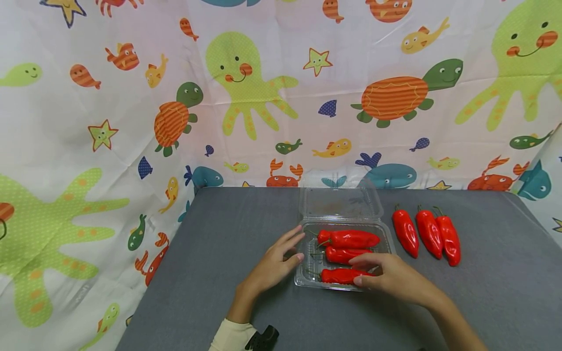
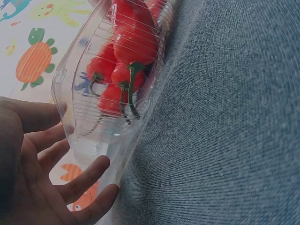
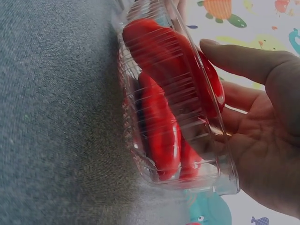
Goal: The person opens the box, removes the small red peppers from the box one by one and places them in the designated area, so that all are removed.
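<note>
A clear plastic clamshell container (image 1: pixel 300 280) lies with its lid (image 1: pixel 340 202) raised at the back. Several glossy red peppers lie inside, stems pointing left: one at the back (image 1: pixel 351 239), one in the middle (image 1: pixel 342 255) and one in front (image 1: pixel 338 276). My left hand (image 1: pixel 275 261) is at the container's left side, fingers spread and fingertips right at the rim; the left wrist view shows the stems (image 2: pixel 133 84) through the wall. With thumb and fingers over the near right rim, my right hand (image 1: pixel 397 278) holds the front pepper (image 3: pixel 164 56) at its tip end.
To the right of the container, three more red peppers (image 1: pixel 405 231) lie on the grey cloth-covered table (image 1: pixel 228 229), two of them side by side. A white sheet (image 1: pixel 281 141) printed with sea animals hangs along the back and left edges.
</note>
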The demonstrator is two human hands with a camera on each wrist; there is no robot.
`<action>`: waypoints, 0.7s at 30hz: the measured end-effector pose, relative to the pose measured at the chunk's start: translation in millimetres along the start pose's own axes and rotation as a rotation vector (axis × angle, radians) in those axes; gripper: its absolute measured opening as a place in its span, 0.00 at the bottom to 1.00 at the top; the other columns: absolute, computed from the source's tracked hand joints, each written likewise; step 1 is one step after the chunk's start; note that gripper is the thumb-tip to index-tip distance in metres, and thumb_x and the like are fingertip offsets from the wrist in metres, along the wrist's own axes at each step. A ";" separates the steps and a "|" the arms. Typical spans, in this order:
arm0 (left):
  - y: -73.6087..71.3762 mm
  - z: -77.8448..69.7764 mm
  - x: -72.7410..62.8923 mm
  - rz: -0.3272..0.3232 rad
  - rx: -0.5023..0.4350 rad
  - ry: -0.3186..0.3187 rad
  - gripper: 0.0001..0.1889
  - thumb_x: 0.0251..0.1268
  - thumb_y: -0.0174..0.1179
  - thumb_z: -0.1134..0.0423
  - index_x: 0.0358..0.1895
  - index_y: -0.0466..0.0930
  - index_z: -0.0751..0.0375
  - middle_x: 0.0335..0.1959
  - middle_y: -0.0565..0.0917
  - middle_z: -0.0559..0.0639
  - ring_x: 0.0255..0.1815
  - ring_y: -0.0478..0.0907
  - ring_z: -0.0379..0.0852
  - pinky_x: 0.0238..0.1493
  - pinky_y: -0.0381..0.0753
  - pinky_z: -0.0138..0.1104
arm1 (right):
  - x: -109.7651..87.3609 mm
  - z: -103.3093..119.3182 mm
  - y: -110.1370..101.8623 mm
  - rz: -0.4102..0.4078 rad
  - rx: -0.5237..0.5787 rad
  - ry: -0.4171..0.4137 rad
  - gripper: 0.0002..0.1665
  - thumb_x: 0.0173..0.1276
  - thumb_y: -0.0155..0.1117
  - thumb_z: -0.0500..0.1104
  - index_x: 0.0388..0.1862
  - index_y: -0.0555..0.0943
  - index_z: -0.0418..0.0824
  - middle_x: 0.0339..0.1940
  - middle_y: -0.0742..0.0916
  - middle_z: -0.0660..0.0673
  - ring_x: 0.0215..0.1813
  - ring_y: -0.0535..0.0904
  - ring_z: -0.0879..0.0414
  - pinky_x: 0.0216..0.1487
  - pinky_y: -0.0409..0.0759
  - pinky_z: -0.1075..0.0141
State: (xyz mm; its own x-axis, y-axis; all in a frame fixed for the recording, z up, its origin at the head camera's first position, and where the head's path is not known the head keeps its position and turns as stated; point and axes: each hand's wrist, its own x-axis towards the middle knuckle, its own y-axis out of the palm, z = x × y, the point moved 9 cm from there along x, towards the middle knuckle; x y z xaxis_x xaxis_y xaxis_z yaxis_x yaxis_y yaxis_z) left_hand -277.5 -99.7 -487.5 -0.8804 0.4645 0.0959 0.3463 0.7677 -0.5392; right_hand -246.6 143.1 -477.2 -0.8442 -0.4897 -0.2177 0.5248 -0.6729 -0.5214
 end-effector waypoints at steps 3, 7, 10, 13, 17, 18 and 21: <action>0.1 0.6 0.2 0.000 0.000 -0.002 0.31 0.82 0.58 0.57 0.82 0.65 0.57 0.87 0.58 0.45 0.67 0.80 0.55 0.65 0.80 0.56 | -1.2 0.1 -0.9 0.005 0.007 0.003 0.33 0.66 0.79 0.49 0.67 0.83 0.40 0.57 0.89 0.44 0.58 0.82 0.49 0.48 0.85 0.67; 0.2 1.1 0.6 0.001 0.006 -0.004 0.31 0.82 0.57 0.56 0.82 0.65 0.57 0.87 0.58 0.44 0.67 0.80 0.56 0.65 0.80 0.56 | -2.8 0.7 -3.1 0.003 0.003 0.003 0.34 0.63 0.81 0.47 0.68 0.83 0.41 0.58 0.89 0.44 0.56 0.81 0.48 0.45 0.85 0.67; 0.2 1.0 0.6 -0.001 0.006 -0.003 0.31 0.82 0.57 0.56 0.82 0.65 0.57 0.87 0.58 0.45 0.67 0.80 0.56 0.65 0.80 0.56 | -4.2 0.8 -5.1 -0.005 -0.006 0.004 0.34 0.63 0.81 0.47 0.67 0.84 0.41 0.56 0.89 0.44 0.52 0.81 0.49 0.42 0.85 0.66; 0.2 1.4 0.4 -0.004 0.009 -0.003 0.30 0.82 0.57 0.56 0.82 0.65 0.57 0.87 0.58 0.44 0.67 0.80 0.55 0.64 0.80 0.55 | -5.2 1.1 -6.9 -0.006 -0.004 -0.003 0.33 0.65 0.80 0.47 0.68 0.83 0.40 0.55 0.89 0.44 0.51 0.81 0.50 0.41 0.86 0.65; 0.3 1.4 0.3 -0.006 0.016 0.000 0.30 0.82 0.57 0.56 0.82 0.66 0.57 0.87 0.58 0.44 0.67 0.80 0.55 0.64 0.81 0.55 | -6.0 1.5 -11.0 -0.022 0.001 -0.014 0.32 0.67 0.78 0.46 0.69 0.82 0.41 0.56 0.90 0.43 0.54 0.83 0.49 0.44 0.86 0.67; 0.2 1.3 0.4 -0.007 0.016 0.002 0.30 0.82 0.57 0.57 0.82 0.66 0.57 0.87 0.58 0.45 0.67 0.81 0.55 0.64 0.81 0.55 | -6.2 1.6 -12.5 -0.031 -0.002 -0.018 0.32 0.68 0.77 0.46 0.70 0.82 0.42 0.57 0.90 0.43 0.54 0.83 0.49 0.45 0.86 0.67; 0.3 0.6 0.2 -0.006 0.014 0.001 0.30 0.82 0.57 0.57 0.82 0.66 0.57 0.87 0.58 0.45 0.68 0.80 0.56 0.65 0.80 0.56 | -7.1 1.9 -17.5 -0.068 -0.004 -0.015 0.31 0.68 0.77 0.47 0.69 0.83 0.45 0.57 0.90 0.44 0.53 0.82 0.48 0.43 0.86 0.65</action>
State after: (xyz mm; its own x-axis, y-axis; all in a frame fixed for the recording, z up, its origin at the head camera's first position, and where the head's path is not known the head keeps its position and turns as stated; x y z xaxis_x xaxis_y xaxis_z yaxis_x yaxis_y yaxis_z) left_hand -277.8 -99.7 -488.2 -0.8821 0.4604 0.0998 0.3365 0.7640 -0.5505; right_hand -249.6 157.2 -465.0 -0.8762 -0.4511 -0.1698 0.4659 -0.7027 -0.5377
